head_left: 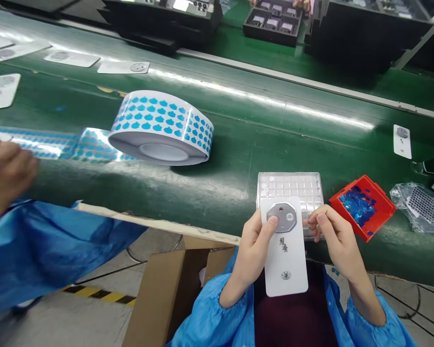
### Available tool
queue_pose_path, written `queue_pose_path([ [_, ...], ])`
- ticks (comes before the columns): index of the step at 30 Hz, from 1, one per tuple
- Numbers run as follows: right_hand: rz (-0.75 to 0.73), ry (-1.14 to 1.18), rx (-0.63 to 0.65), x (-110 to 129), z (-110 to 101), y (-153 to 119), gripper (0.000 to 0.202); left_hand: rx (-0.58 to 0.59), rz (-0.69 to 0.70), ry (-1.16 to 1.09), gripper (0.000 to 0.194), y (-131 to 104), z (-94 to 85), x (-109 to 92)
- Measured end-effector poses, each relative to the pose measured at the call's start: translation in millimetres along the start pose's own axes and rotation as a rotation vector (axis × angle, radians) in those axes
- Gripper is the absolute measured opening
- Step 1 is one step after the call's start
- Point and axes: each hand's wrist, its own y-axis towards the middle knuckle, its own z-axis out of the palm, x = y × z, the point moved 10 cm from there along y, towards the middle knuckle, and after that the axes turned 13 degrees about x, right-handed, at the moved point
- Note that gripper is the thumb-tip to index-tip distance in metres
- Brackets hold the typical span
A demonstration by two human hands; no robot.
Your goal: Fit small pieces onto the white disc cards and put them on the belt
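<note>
A white rectangular panel with rounded corners has a grey octagonal inset at its top, dark characters in the middle and a small round emblem lower down. My left hand grips its left edge, thumb resting on the inset. To the right of the panel, my right hand has its fingers curled together close to the edge; whatever they pinch, if anything, is too small to make out. Behind the panel lies a clear plastic tray with small square compartments, partly covered. Just beyond my right hand sits a red bin holding blue film pieces.
A large roll of blue stickers trails its strip left toward another person's hand. More white panels lie along the green bench. Bubble-wrapped parts are at right. An open cardboard box stands below the bench edge.
</note>
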Motion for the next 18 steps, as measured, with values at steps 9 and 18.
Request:
queue_pose_path([
  [9,0.033,-0.054,0.030,-3.6,0.1,-1.3,0.040,-0.007,-0.004,0.076,0.030,0.6,0.1,-1.1],
  [18,0.056,-0.079,0.058,-5.5,2.2,-0.3,0.039,-0.036,0.021,0.083,0.027,-0.9,-2.5,-2.8],
])
